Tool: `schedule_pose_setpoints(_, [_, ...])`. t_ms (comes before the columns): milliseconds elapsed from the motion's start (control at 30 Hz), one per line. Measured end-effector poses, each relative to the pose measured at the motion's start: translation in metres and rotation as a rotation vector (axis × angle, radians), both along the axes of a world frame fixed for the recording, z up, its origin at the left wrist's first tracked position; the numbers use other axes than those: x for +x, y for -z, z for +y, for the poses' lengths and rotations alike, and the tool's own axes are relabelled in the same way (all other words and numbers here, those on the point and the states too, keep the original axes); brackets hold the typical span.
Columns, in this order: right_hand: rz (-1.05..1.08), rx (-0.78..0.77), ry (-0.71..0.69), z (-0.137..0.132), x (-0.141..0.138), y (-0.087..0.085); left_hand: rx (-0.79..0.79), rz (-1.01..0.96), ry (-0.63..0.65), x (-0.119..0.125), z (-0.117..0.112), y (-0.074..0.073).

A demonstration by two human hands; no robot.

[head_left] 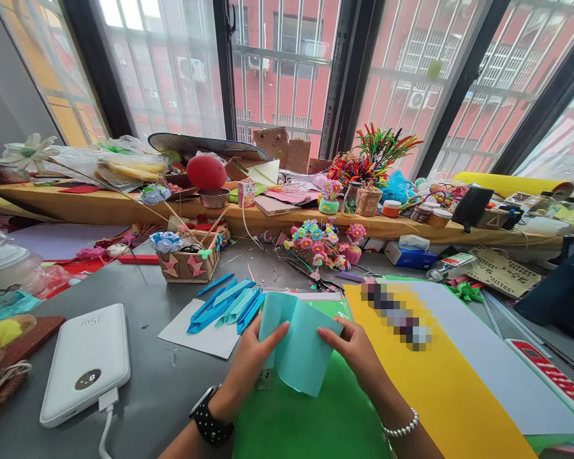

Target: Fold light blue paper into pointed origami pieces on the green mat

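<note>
A light turquoise sheet of paper, creased down its length, is held up above a green sheet on the table. My left hand grips its left side, thumb in front and fingers behind. At its upper right edge, my right hand pinches the paper between thumb and fingers. Several folded blue and turquoise paper strips lie on a white sheet just left of my hands. A yellow sheet lies to the right, partly under a pale one.
At the left lies a white power bank with a cable plugged in. A decorated cardboard box and crocheted flowers stand farther back. A cluttered ledge runs below the windows. A red and white calculator sits at the right.
</note>
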State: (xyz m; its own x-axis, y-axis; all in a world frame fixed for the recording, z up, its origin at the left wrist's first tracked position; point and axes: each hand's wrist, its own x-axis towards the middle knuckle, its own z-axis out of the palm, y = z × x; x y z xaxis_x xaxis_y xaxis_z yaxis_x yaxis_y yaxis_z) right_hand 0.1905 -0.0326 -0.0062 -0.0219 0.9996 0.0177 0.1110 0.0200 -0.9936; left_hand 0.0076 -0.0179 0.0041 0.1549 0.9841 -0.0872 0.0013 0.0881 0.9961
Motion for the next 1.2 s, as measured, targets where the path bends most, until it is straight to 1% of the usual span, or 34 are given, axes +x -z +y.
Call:
schedule_pose_setpoints(67, [0.048, -0.007, 0.036, 0.001, 0.003, 0.000, -0.104, -0.095, -0.074, -0.001, 0.002, -0.001])
schedule_pose_setpoints(133, [0.068, -0.020, 0.065, 0.002, 0.007, 0.001, -0.165, -0.154, -0.112, -0.002, 0.003, -0.001])
schedule_pose_setpoints(233, [-0.018, -0.021, 0.092, 0.005, 0.010, 0.006, -0.146, -0.153, -0.117, -0.002, 0.005, 0.002])
schedule_pose_setpoints(300, [-0.171, 0.069, 0.179, 0.006, 0.010, 0.009, -0.092, -0.089, -0.125, -0.001, 0.005, 0.004])
schedule_pose_setpoints(367, [-0.359, 0.253, 0.302, 0.006, 0.007, 0.010, -0.036, 0.002, -0.112, -0.001, 0.004, 0.005])
schedule_pose_setpoints(400, [-0.441, 0.350, 0.336, 0.006, 0.005, 0.010, -0.011, 0.047, -0.091, 0.000, 0.004, 0.006])
schedule_pose_setpoints(433, [-0.507, 0.423, 0.333, 0.006, 0.003, 0.009, 0.014, 0.089, -0.070, 0.000, 0.003, 0.006])
schedule_pose_setpoints(467, [-0.557, 0.458, 0.302, 0.006, 0.000, 0.007, 0.042, 0.127, -0.053, 0.000, 0.002, 0.006])
schedule_pose_setpoints(500, [-0.587, 0.459, 0.257, 0.006, -0.002, 0.004, 0.069, 0.163, -0.043, 0.001, 0.001, 0.005])
schedule_pose_setpoints(567, [-0.581, 0.380, 0.165, 0.006, -0.005, -0.003, 0.115, 0.215, -0.026, 0.001, 0.000, 0.004])
schedule_pose_setpoints(667, [-0.492, 0.239, 0.063, 0.011, -0.006, -0.020, 0.182, 0.243, 0.037, -0.002, 0.002, -0.002])
schedule_pose_setpoints(700, [-0.478, 0.229, 0.039, 0.014, -0.006, -0.027, 0.224, 0.257, 0.049, -0.003, 0.005, -0.005])
schedule_pose_setpoints(733, [-0.488, 0.252, 0.024, 0.018, -0.005, -0.035, 0.281, 0.285, 0.047, -0.005, 0.008, -0.009])
schedule_pose_setpoints(767, [-0.517, 0.286, -0.004, 0.021, -0.004, -0.042, 0.358, 0.334, 0.009, -0.006, 0.012, -0.014])
schedule_pose_setpoints(833, [-0.588, 0.371, -0.005, 0.029, -0.004, -0.057, 0.548, 0.480, -0.137, -0.008, 0.019, -0.029])
schedule_pose_setpoints(900, [-0.657, 0.459, 0.018, 0.035, -0.005, -0.070, 0.795, 0.666, -0.295, -0.008, 0.024, -0.048])
schedule_pose_setpoints(967, [-0.727, 0.521, 0.009, 0.039, -0.009, -0.081, 1.012, 0.826, -0.364, -0.006, 0.025, -0.070])
schedule_pose_setpoints(1000, [-0.756, 0.543, -0.003, 0.041, -0.011, -0.086, 1.088, 0.922, -0.380, -0.004, 0.024, -0.081])
schedule_pose_setpoints(1033, [-0.779, 0.562, -0.012, 0.043, -0.014, -0.089, 1.120, 1.028, -0.403, -0.002, 0.023, -0.090])
schedule_pose_setpoints(1067, [-0.791, 0.580, -0.010, 0.044, -0.016, -0.092, 1.136, 1.120, -0.387, 0.001, 0.023, -0.098])
schedule_pose_setpoints(1100, [-0.797, 0.597, 0.002, 0.045, -0.018, -0.095, 1.101, 1.190, -0.359, 0.004, 0.023, -0.103])
schedule_pose_setpoints(1133, [-0.799, 0.609, 0.019, 0.045, -0.019, -0.096, 1.023, 1.250, -0.313, 0.006, 0.024, -0.107])
schedule_pose_setpoints(1200, [-0.809, 0.620, 0.047, 0.044, -0.021, -0.099, 0.870, 1.319, -0.168, 0.009, 0.028, -0.111])
